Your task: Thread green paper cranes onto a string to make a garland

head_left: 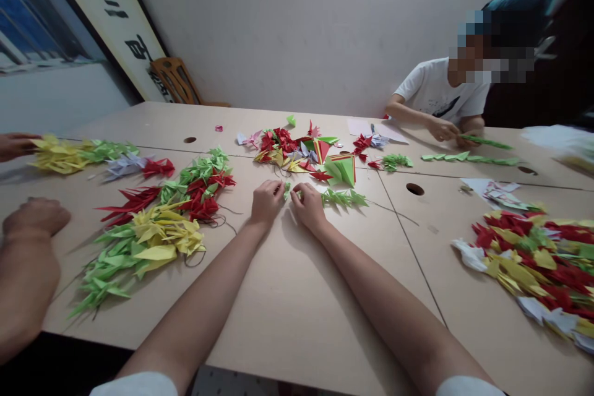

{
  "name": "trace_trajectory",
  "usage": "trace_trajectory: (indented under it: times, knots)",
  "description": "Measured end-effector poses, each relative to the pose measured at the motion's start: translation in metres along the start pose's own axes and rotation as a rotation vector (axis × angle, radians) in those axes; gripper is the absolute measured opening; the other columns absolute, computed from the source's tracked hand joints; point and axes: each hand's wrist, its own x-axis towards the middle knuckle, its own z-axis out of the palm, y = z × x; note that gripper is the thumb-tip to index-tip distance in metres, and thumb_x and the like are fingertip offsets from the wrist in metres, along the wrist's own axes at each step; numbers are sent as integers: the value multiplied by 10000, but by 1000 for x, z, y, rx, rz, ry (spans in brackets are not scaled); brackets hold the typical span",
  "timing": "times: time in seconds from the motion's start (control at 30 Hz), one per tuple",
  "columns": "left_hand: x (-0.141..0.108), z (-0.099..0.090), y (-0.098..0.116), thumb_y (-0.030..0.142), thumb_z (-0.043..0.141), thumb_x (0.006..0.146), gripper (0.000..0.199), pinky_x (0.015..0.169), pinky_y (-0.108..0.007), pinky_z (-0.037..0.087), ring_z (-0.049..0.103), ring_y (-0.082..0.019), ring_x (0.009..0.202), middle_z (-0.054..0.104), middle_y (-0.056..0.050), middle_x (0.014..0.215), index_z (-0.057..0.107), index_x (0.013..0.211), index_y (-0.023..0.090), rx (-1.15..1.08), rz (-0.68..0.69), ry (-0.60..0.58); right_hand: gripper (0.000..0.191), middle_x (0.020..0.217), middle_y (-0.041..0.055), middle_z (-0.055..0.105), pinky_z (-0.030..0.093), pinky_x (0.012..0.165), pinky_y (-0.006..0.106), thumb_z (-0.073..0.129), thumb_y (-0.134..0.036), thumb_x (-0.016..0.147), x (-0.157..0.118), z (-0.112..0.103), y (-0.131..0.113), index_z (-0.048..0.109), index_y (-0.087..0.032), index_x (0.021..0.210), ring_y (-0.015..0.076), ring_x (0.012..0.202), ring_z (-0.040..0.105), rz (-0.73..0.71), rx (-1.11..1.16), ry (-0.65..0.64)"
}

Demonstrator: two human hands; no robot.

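My left hand [268, 201] is pinched closed at the fingertips on a small green folded paper piece [287, 189]. Close beside it, my right hand [307, 203] is closed too, its fingertips at the same piece; its exact grip is partly hidden. A strand of green folded paper pieces [344, 198] lies just right of my right hand, with a dark thread [394, 211] trailing from it. Beyond my hands rests a pile of red, yellow, white and green folded paper [281, 139], with green fan-shaped paper [341, 169] at its near side.
Left lie strings of yellow folded paper [169, 235] and red folded paper [204, 195]. Another heap [533, 260] lies right. A co-worker [440, 93] across the table holds a green strip [487, 141]. Other people's hands [37, 216] show at left. The table has cable holes [414, 189].
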Motion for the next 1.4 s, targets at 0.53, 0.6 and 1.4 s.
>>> trace_trajectory:
  times: [0.53,0.6,1.4]
  knots:
    - [-3,1,8,300,589,827,160,669,-244,509,638,-142,709,698,-47,810,666,808,160,-179,9,-61,297,510,-32,523,375,456,227,549,-469,837,1,-1,4,603,-191,750,125,426,513,203,374,-60]
    - [-2,2,6,344,611,819,191,666,-244,514,638,-140,696,690,-37,788,655,823,159,-213,-13,-97,247,487,-38,518,373,428,223,537,-423,820,1,-1,4,597,-193,752,127,406,515,237,393,-59]
    - [2,3,-6,421,511,883,309,593,-221,411,563,-116,577,620,3,627,584,720,169,-193,-94,-104,122,622,-29,566,329,366,221,438,-325,712,5,3,11,475,-209,697,99,374,473,340,543,3]
